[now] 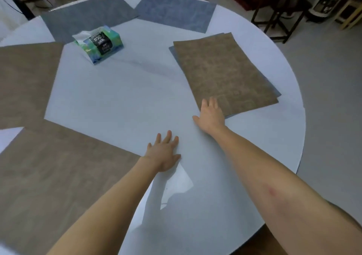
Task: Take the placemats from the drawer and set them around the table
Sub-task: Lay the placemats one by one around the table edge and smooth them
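Observation:
A round white table (137,101) carries several placemats. A brown placemat (225,72) lies on top of a grey-blue one (274,90) at the right. My right hand (210,115) rests flat with fingers spread on the near corner of that stack. Another brown placemat (58,176) lies at the near left, and my left hand (164,152) lies flat and open at its right corner. A third brown placemat (25,82) is at the far left. A grey placemat (86,17) and a blue placemat (174,11) lie at the far side.
A green tissue pack (100,44) sits on the table near the grey placemat. Beyond the table's right edge stand a dark metal rack (278,15) and a wooden stool (350,13) on the grey floor.

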Action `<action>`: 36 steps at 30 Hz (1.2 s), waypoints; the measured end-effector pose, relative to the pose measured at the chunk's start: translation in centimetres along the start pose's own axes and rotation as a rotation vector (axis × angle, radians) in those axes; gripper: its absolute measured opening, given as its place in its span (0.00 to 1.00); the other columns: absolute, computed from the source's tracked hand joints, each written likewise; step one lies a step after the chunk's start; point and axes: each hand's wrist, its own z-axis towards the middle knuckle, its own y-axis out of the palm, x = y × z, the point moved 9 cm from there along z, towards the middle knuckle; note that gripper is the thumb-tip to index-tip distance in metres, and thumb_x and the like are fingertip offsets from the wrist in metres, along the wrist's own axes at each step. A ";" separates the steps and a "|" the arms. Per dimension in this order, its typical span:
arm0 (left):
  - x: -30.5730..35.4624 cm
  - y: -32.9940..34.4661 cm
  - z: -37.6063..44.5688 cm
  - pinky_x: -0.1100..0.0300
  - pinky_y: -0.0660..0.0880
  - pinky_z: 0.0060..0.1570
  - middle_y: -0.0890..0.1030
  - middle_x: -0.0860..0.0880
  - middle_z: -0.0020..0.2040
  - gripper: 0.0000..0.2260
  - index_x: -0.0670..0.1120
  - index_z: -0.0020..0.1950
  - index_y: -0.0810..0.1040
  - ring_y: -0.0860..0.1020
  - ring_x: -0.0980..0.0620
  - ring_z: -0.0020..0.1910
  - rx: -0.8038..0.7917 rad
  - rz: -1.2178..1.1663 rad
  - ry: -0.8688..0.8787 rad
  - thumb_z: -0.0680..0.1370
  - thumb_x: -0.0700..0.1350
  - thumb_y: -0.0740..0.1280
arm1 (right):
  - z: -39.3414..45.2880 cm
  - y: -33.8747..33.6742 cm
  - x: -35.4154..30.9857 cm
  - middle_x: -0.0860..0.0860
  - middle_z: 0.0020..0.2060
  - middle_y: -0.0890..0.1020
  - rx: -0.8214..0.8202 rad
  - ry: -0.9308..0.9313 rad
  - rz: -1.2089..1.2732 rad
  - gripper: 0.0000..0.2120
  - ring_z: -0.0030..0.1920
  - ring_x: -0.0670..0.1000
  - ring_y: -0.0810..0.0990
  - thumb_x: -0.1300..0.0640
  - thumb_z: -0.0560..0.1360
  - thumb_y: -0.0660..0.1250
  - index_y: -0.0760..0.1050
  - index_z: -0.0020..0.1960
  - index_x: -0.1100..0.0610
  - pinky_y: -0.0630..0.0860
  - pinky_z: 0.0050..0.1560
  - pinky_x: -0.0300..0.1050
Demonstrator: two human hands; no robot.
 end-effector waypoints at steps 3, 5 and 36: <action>-0.2 0.1 0.0 0.40 0.49 0.75 0.38 0.52 0.79 0.30 0.52 0.80 0.43 0.41 0.42 0.78 0.014 -0.018 0.001 0.82 0.56 0.55 | 1.2 0.5 0.7 0.66 0.75 0.54 0.019 0.087 -0.005 0.31 0.76 0.63 0.53 0.52 0.79 0.61 0.54 0.75 0.64 0.58 0.73 0.55; -0.2 0.1 0.0 0.40 0.48 0.75 0.38 0.51 0.79 0.30 0.52 0.80 0.43 0.41 0.42 0.78 0.033 -0.019 0.000 0.82 0.55 0.55 | 1.5 0.3 0.8 0.68 0.71 0.61 0.060 0.104 -0.059 0.25 0.71 0.65 0.62 0.58 0.78 0.59 0.58 0.72 0.65 0.66 0.66 0.57; 4.7 -13.4 -13.7 0.52 0.74 0.52 0.81 0.42 0.56 0.11 0.46 0.56 0.79 0.79 0.39 0.55 0.581 0.080 -0.004 0.80 0.48 0.61 | -20.8 -20.0 4.9 0.56 0.44 0.82 0.626 -0.232 0.303 0.09 0.43 0.60 0.80 0.66 0.79 0.57 0.74 0.55 0.59 0.73 0.42 0.47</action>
